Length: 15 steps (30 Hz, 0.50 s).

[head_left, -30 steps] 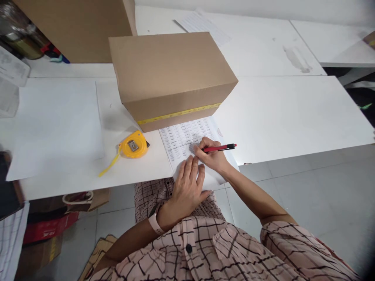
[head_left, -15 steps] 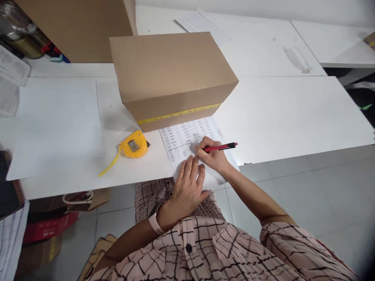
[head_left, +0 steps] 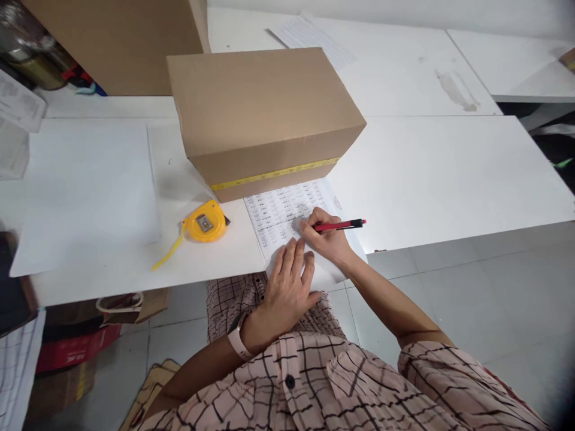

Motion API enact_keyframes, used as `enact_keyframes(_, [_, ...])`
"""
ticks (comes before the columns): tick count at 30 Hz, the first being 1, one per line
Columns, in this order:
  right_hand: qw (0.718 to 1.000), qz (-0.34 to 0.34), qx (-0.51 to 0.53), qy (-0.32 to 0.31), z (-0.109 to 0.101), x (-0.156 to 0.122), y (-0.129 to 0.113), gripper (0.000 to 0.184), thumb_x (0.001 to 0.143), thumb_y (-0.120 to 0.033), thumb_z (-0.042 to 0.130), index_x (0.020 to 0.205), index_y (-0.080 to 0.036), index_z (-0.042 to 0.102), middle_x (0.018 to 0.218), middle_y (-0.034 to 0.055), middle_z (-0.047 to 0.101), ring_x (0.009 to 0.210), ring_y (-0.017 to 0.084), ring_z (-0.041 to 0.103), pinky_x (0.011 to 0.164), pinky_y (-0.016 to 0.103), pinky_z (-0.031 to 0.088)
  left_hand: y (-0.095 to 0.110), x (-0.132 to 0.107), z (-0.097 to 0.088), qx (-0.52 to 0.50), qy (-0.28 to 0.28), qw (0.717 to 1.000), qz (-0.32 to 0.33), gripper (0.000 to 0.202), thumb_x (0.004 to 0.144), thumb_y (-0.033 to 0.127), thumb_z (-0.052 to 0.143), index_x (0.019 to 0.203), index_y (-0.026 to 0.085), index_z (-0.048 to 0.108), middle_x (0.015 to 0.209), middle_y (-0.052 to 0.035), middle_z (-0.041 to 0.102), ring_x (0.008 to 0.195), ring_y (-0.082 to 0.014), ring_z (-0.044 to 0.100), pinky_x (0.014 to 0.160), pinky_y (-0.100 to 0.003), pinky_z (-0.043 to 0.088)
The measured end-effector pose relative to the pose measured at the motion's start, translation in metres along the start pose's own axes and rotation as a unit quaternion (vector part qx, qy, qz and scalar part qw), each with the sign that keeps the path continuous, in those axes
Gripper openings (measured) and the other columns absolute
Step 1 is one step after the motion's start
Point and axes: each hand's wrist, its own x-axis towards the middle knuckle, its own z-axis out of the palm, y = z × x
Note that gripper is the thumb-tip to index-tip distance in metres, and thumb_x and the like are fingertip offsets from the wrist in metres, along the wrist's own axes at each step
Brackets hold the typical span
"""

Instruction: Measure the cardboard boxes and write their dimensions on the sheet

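My right hand grips a red and black pen, its tip end hidden behind my fingers over the handwritten sheet. Rows of dark writing cover the upper part of that paper, and its lower edge hangs past the table's front. With fingers stretched out, my left hand lies flat on the sheet's lower part, just left of the right hand. Behind the paper stands a closed cardboard box with a yellow strip along its front. A yellow tape measure rests to the left, a short length of blade pulled out.
Blank white paper lies on the left of the white table. A larger cardboard box stands at the back left beside bottles. Another written sheet is behind the near box. A dark device sits at the left edge.
The pen and my right hand have shifted very slightly to the right along the paper. My left hand, the box and the tape measure stay where they were.
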Motion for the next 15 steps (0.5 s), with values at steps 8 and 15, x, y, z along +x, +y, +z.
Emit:
enact_keyframes(8, [1.0, 0.0, 0.002, -0.002, 0.001, 0.0003, -0.0005, 0.032, 0.083, -0.023, 0.062, 0.062, -0.024, 0.037, 0.057, -0.0054, 0.042, 0.055, 0.01, 0.037, 0.055, 0.029, 0.033, 0.0, 0.0, 0.0011, -0.008, -0.012, 1.0, -0.007, 0.076, 0.092, 0.056, 0.064, 0.141, 0.0, 0.05, 0.155, -0.0334, 0.044, 0.148, -0.045, 0.04, 0.121, -0.057, 0.036])
enact_keyframes(15, [1.0, 0.016, 0.01, 0.016, 0.0012, 0.0006, 0.0009, 0.031, 0.081, -0.023, 0.062, 0.063, -0.025, 0.037, 0.056, -0.0059, 0.04, 0.056, 0.012, 0.039, 0.055, 0.03, 0.032, 0.0005, -0.0004, 0.0018, -0.008, -0.015, 1.0, -0.008, 0.076, 0.092, 0.056, 0.064, 0.142, 0.0, 0.05, 0.156, -0.0328, 0.044, 0.148, -0.0451, 0.039, 0.121, -0.057, 0.036])
